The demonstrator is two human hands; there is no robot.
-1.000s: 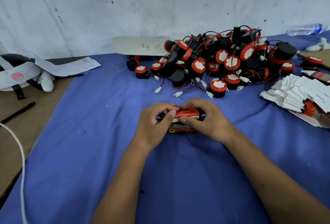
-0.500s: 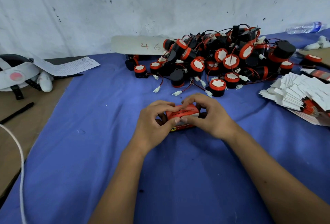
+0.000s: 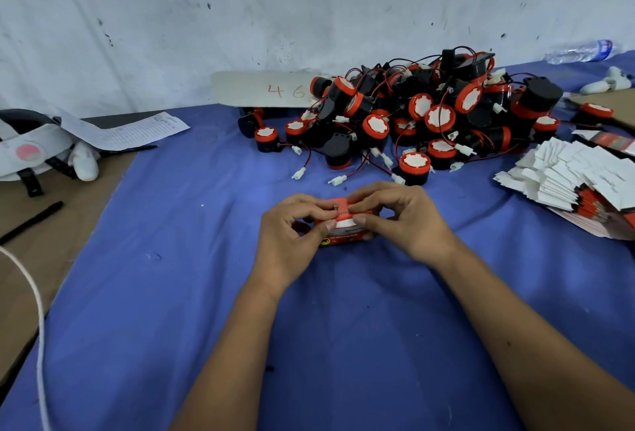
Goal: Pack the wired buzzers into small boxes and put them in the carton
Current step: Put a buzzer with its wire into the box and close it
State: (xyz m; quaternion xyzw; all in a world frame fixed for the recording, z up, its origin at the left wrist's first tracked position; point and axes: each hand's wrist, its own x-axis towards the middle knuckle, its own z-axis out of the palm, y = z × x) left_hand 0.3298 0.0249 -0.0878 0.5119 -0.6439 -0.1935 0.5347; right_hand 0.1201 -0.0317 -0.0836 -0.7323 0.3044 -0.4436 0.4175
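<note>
Both hands curled round a small red box (image 3: 343,228) on the blue-covered worktop (image 3: 171,293): left hand (image 3: 292,238) pinching its left end, right hand (image 3: 402,221) its right, thumbs pressed on the front flap. Just beyond, a heap of wired buzzers (image 3: 429,114). To the right, a stack of flattened boxes (image 3: 577,183). Carton not visible.

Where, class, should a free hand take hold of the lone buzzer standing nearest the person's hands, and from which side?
Grip the black body of the nearest buzzer just under its red rim, coming from above with fingers on opposite sides. It stands upright at the pile's near edge, white face up, so the top is open. Its wire trails toward the left, so keep the fingers off that side.
</note>
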